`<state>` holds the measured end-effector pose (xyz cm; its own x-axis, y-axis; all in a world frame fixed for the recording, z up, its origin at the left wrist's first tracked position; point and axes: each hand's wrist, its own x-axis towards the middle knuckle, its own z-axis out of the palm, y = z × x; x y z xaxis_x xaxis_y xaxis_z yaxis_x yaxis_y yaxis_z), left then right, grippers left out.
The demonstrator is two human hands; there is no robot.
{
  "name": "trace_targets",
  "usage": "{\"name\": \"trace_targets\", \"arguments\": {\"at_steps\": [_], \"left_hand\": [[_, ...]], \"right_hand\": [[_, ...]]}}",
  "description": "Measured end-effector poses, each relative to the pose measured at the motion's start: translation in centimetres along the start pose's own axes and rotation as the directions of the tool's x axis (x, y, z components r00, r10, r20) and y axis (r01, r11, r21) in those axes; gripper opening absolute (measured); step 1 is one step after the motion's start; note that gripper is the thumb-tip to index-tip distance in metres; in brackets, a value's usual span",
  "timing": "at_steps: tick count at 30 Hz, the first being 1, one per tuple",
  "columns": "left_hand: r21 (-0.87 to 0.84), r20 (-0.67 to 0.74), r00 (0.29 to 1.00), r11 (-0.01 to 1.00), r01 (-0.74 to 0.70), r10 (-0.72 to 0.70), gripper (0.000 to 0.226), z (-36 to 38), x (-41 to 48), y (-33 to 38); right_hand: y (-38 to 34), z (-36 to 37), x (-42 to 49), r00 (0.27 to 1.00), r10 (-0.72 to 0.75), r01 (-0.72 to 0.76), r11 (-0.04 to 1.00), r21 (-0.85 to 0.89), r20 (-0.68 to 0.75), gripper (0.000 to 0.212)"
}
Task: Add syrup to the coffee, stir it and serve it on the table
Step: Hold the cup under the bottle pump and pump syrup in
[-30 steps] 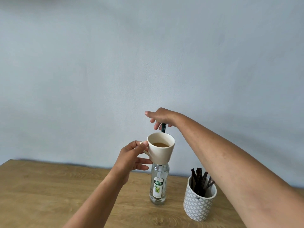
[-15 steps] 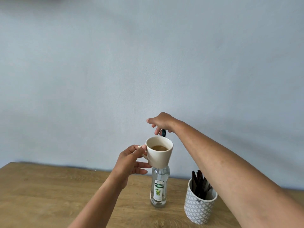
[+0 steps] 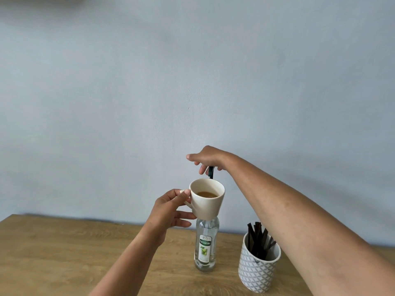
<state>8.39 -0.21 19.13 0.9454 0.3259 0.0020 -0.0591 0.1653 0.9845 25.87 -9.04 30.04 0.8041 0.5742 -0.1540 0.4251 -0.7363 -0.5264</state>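
Observation:
My left hand [image 3: 168,208] holds a cream cup [image 3: 208,207] by its handle, lifted off the table. Brown coffee [image 3: 207,194] fills its lower part. The cup hangs in front of the neck of a clear syrup bottle [image 3: 206,246] with a green and white label, which stands on the wooden table [image 3: 64,253]. My right hand [image 3: 206,158] rests over the top of the bottle's dark pump [image 3: 211,172], fingers curled down around it. The pump's spout is hidden behind the cup's rim.
A white holder with a grey pattern [image 3: 257,272] stands right of the bottle, under my right forearm, with several dark stirrers [image 3: 257,238] in it. A plain pale blue wall [image 3: 192,82] rises behind the table's far edge.
My right hand has sunk slightly on the pump head. The cup stays at the bottle's top in my left hand. The view has tilted up a little.

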Motion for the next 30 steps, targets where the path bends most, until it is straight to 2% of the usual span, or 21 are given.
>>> {"name": "trace_targets", "arguments": {"at_steps": [12, 22, 30], "left_hand": [[-0.032, 0.014, 1.0, 0.999, 0.017, -0.017, 0.032, 0.1, 0.4, -0.8], [-0.024, 0.014, 1.0, 1.0, 0.004, -0.004, 0.032, 0.3, 0.2, -0.5], [-0.021, 0.007, 1.0, 1.0, -0.003, 0.003, 0.027, 0.3, 0.1, -0.1]], "right_hand": [[0.8, 0.8, 0.5, 1.0, 0.02, -0.02, 0.999, 0.043, 0.005, 0.047], [0.5, 0.4, 0.4, 0.999, 0.023, -0.024, 0.999, 0.045, 0.028, 0.049], [0.2, 0.1, 0.2, 0.999, 0.0, -0.001, 1.0, 0.016, 0.041, 0.033]]}}
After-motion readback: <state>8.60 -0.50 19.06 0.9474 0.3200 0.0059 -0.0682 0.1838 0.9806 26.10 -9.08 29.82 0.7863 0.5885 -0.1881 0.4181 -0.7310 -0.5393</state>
